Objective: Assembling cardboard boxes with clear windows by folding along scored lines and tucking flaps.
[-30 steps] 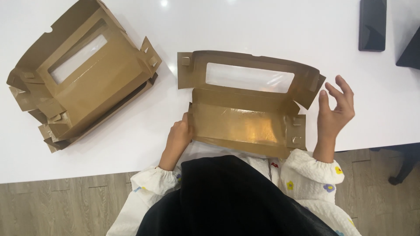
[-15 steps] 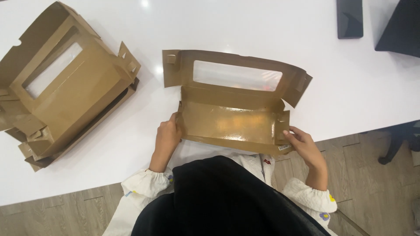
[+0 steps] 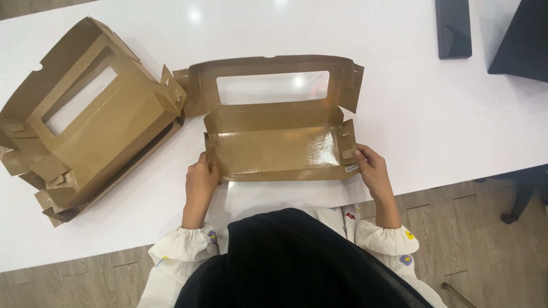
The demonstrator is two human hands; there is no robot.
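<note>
On a white table (image 3: 456, 131), seen from above, a half-folded brown cardboard box (image 3: 279, 151) with a clear window in its lid lies open directly in front of the person. Its shiny gold-brown inner floor faces up, the lid flap leaning away. At the box's near left corner, the left hand (image 3: 200, 181) curls its fingers around the low side wall, thumb on top. At the near right corner, the right hand (image 3: 372, 170) pinches the end flap the same way. Both forearms reach forward from white, flower-dotted cuffs. Left of it lies a stack of similar windowed boxes (image 3: 85, 120), one corner just touching. Two dark flat objects (image 3: 454, 28) lie at the far right.
</note>
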